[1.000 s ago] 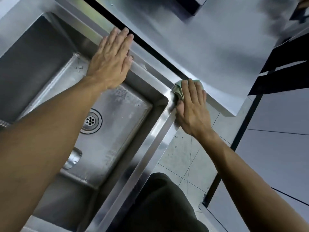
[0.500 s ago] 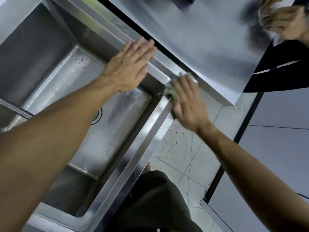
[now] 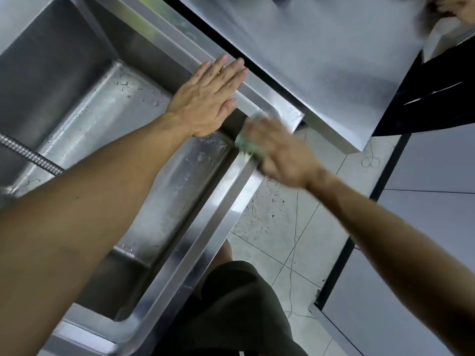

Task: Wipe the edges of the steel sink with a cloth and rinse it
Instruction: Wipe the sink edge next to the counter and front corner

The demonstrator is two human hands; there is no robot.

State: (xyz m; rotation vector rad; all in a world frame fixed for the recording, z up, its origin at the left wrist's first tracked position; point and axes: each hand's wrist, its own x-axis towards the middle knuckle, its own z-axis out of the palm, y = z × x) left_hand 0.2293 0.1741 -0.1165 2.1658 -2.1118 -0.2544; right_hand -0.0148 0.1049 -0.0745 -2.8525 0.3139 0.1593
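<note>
The steel sink (image 3: 205,235) fills the left of the head view, its near rim running diagonally. My left hand (image 3: 208,98) lies flat, fingers together, on the sink's far rim by the right corner, holding nothing. My right hand (image 3: 277,150), blurred by motion, presses a green cloth (image 3: 248,146) onto the near rim just below that corner. Only a small edge of the cloth shows from under my fingers.
A steel counter (image 3: 321,60) adjoins the sink across a dark gap. A ribbed metal hose (image 3: 28,155) hangs into the basin at left. Another person's hand (image 3: 452,9) is at the top right. Tiled floor (image 3: 282,227) and dark cabinet panels (image 3: 424,176) lie to the right.
My right hand has slid the cloth from the corner by the counter down onto the sink's near rim. My left hand has shifted right along the far rim towards the corner.
</note>
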